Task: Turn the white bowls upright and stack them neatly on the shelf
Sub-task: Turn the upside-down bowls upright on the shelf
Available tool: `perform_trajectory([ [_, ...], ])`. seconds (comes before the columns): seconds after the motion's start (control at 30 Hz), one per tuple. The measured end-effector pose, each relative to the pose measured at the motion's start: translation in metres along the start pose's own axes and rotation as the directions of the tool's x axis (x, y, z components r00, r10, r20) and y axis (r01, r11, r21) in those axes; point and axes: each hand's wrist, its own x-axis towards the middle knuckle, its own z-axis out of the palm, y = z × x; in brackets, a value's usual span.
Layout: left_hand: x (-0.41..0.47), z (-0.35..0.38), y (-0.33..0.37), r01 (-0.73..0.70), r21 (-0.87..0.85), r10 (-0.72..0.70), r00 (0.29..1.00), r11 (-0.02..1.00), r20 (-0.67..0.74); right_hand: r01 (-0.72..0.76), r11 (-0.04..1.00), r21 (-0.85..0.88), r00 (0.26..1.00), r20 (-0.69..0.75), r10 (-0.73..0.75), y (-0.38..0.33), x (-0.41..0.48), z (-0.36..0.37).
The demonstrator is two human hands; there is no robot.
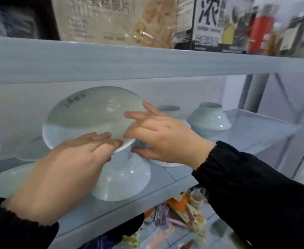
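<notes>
The tilted bowl (93,115) is held over the middle shelf (246,133), left of centre, with its white interior turned toward the camera and dark printed characters visible near its rim at 11 o'clock. Its lower rim is positioned just above the foot of an inverted bowl (124,178), which stands rim-down on the shelf at 6 o'clock; whether the two touch cannot be told. The left hand (63,159) is laid on the rim at 7 o'clock, fingers straight and pressed together; its thumb is mostly hidden. The right hand (165,137) is applied at 4 o'clock, fingers spread across the interior, with the rim pinched between index finger and thumb. Both wrists are covered by black sleeves (246,186). At 3 o'clock, a second inverted bowl (169,110) is partly hidden behind the right hand, and a third inverted bowl (210,119) stands just beyond it. Blurred white shapes (29,151) are seen at 8 o'clock. Food packages (115,20) are stored on the upper shelf board (147,63) at 12 o'clock. Snack packets (183,212) are located below at 5 o'clock.
</notes>
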Motion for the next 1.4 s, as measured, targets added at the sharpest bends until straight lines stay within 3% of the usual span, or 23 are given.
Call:
perform_trajectory([
  [0.13, 0.039, 0.027, 0.029, -0.065, -0.012, 0.065, 0.998, 0.998, -0.011, -0.019, 0.991, -0.132, 0.999, 0.030, 0.023, 0.035, -0.037, -0.014],
  [0.37, 0.121, 0.057, 0.099, 0.024, -0.108, -0.034, 0.995, 0.994, -0.096, -0.336, 0.903, -0.268, 0.940, -0.041, 0.338, 0.163, -0.141, -0.066],
  [0.53, 0.178, 0.114, 0.145, 0.059, -0.130, -0.059, 0.998, 0.990, 0.005, -0.573, 0.745, -0.342, 0.798, -0.026, 0.602, 0.260, -0.226, -0.104],
  [0.7, 0.218, 0.160, 0.175, 0.108, -0.114, -0.094, 0.987, 0.987, 0.127, -0.692, 0.647, -0.321, 0.694, -0.049, 0.718, 0.325, -0.315, -0.107],
  [0.87, 0.240, 0.190, 0.197, 0.192, -0.100, -0.164, 0.958, 0.976, 0.237, -0.703, 0.506, -0.500, 0.490, 0.175, 0.854, 0.375, -0.382, -0.085],
  [0.93, 0.245, 0.199, 0.203, 0.233, -0.100, -0.199, 0.942, 0.967, 0.271, -0.700, 0.479, -0.530, 0.404, 0.259, 0.877, 0.387, -0.404, -0.069],
  [1.0, 0.245, 0.206, 0.208, 0.266, -0.090, -0.228, 0.926, 0.960, 0.301, -0.714, 0.472, -0.517, 0.371, 0.292, 0.882, 0.395, -0.422, -0.052],
  [1.23, 0.240, 0.206, 0.217, 0.303, -0.048, -0.277, 0.916, 0.952, 0.291, -0.699, 0.515, -0.496, 0.372, 0.363, 0.854, 0.411, -0.432, 0.004],
  [1.4, 0.239, 0.196, 0.222, 0.332, -0.095, -0.299, 0.918, 0.938, 0.261, -0.734, 0.516, -0.441, 0.333, 0.429, 0.840, 0.427, -0.425, 0.043],
])
